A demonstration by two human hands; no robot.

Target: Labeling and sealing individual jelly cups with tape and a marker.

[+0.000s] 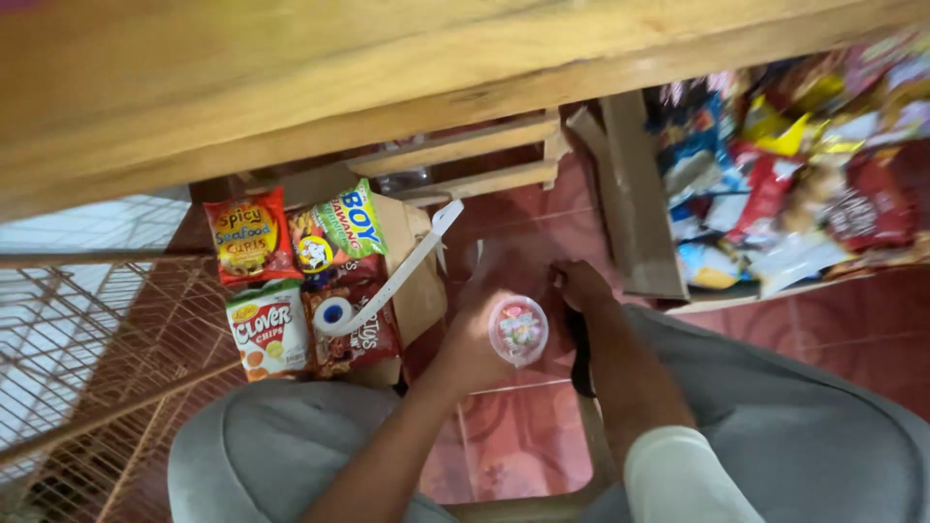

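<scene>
The left hand (475, 339) has its grip closed around a small clear bag of sweets (518, 329), held above the red floor (523, 436). The right hand (581, 286) reaches beside it; its grip cannot be told. Tape roll (332, 315) rests on snack packs (266, 329) at left.

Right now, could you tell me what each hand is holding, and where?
The left hand holds a small clear bag by its side; the right hand's hold cannot be told.
</scene>
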